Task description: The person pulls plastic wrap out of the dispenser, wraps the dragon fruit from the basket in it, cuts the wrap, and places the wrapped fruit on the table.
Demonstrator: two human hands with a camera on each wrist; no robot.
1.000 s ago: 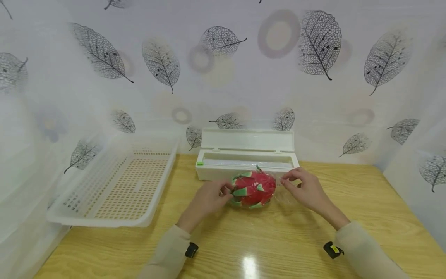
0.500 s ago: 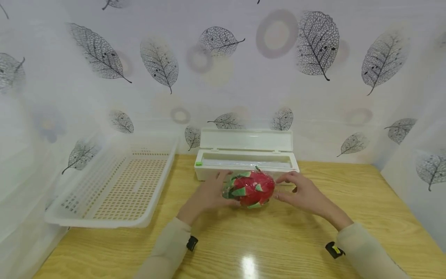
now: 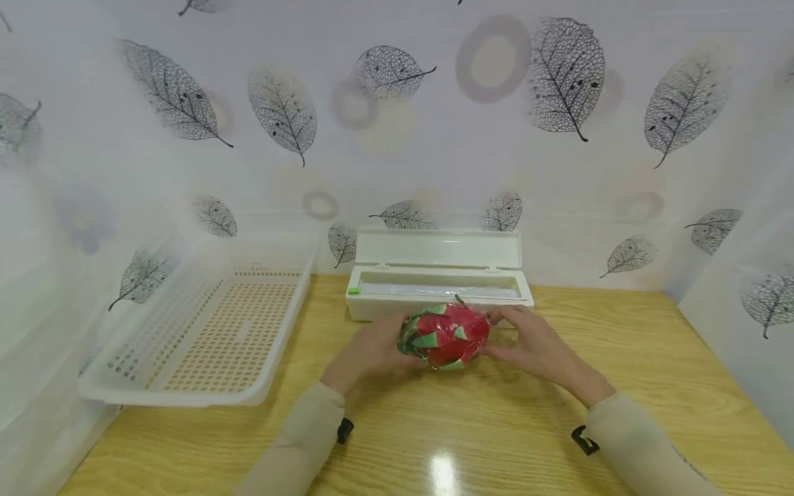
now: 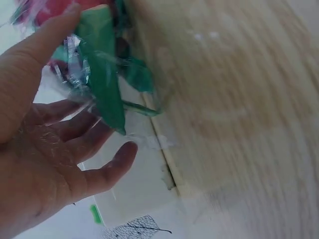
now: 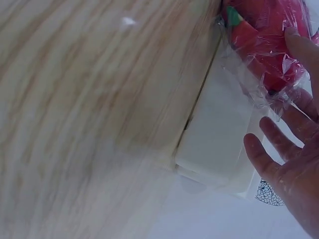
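A red dragon fruit [image 3: 455, 334] with green scales, wrapped in clear plastic film, is between my two hands at the middle of the table. My left hand [image 3: 372, 344] grips its leafy left end; in the left wrist view the thumb [image 4: 55, 30] lies along the fruit and the other fingers curl behind the film. At the other end my right hand [image 3: 536, 344] holds the fruit, thumb in front and fingers behind. Loose film [image 5: 239, 74] hangs off that end in the right wrist view. Directly behind stands a white cling film box [image 3: 378, 308], its lid up and a roll inside.
To the left stands a white plastic basket [image 3: 273, 372] with a perforated bottom. A curtain [image 3: 409, 158] with a leaf print hangs behind the wooden table [image 3: 496, 441] and at both sides.
The right hand has gone from pinching loose film at the right end to holding the fruit itself. The left hand's fingers have spread and closed around the left end.
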